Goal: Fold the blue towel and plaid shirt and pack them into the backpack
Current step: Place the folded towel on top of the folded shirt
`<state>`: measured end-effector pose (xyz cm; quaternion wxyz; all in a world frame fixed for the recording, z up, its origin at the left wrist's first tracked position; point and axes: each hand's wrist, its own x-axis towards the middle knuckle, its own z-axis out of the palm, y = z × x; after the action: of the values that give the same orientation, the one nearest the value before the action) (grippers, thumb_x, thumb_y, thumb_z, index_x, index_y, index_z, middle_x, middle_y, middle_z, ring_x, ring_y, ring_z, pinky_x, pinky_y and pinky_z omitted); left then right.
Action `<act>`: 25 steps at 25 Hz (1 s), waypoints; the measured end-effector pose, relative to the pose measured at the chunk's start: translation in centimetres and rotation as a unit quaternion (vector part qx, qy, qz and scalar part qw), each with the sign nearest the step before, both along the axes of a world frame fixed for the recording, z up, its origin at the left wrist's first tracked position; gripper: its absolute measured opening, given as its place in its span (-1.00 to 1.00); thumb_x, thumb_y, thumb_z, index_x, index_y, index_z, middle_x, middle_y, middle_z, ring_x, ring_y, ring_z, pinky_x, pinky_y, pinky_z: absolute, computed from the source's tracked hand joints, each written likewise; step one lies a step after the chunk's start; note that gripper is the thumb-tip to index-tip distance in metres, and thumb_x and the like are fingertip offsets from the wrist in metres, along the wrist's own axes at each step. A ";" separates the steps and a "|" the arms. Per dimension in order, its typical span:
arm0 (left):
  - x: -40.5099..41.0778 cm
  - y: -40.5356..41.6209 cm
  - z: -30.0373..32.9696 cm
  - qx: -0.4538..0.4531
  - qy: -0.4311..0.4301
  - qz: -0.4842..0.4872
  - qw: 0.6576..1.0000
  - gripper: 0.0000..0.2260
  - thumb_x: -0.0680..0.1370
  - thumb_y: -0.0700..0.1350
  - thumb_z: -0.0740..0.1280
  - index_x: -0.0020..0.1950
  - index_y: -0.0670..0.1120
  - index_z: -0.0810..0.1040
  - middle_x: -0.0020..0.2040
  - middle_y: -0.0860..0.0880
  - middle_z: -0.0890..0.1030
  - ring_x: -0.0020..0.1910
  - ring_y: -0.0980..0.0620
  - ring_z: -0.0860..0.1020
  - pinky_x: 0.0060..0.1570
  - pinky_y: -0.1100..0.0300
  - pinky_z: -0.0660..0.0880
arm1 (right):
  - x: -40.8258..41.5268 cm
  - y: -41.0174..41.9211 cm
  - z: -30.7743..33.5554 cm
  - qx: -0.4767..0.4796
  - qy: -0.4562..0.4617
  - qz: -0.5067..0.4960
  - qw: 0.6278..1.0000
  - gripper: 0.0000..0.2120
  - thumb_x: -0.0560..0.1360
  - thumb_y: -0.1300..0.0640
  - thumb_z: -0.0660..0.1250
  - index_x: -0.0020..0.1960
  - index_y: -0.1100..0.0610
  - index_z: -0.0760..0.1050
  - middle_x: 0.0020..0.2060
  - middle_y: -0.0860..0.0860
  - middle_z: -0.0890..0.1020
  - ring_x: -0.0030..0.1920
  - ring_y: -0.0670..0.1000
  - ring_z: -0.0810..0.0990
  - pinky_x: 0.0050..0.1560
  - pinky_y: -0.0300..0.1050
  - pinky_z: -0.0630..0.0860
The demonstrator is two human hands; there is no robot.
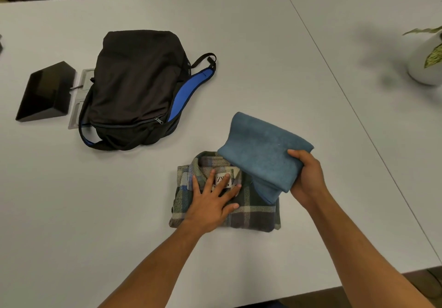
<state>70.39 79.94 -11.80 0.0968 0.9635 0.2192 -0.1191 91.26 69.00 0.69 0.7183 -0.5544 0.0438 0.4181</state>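
While the left hand lies flat with straight, spread fingers on the folded plaid shirt, the right hand holds the folded blue towel. The thumb of the right hand is on top of the towel and the other fingers are curled under its near right corner, so the grip is closed around the cloth. The towel is a thick folded packet; its near edge hangs over the right part of the shirt, and its far part is tilted up toward the middle of the frame. I cannot tell if the towel touches the shirt or is just above it.

The shirt is in the lower middle of the frame, on the light grey table, with its collar and a white label turned to the far side. The fingertips of the left hand are on this label.

At the upper left of the frame the black backpack lies flat on the table, well apart from the shirt. Its zipper looks closed, and a strap with blue padding shows along its right side. Just beside the backpack, on its left, is a black angular object next to a grey plate. At the right edge of the frame a white pot with a plant stands.
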 end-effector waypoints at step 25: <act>-3.2 2.2 3.6 -0.371 -0.261 0.440 0.775 -0.37 0.45 0.02 0.50 0.45 0.05 0.31 0.23 0.01 0.49 0.18 -0.03 0.52 0.10 0.14 0.53 | -2.9 -0.9 -9.0 -0.259 -0.278 0.237 0.894 -0.46 0.46 -0.06 0.47 0.34 0.02 0.36 0.26 0.01 0.53 0.18 0.03 0.55 0.16 0.01 0.56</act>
<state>67.15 82.12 -8.21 0.5420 0.6456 0.5243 0.1203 88.37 68.09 -8.34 0.4118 -0.8082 -0.1835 0.3789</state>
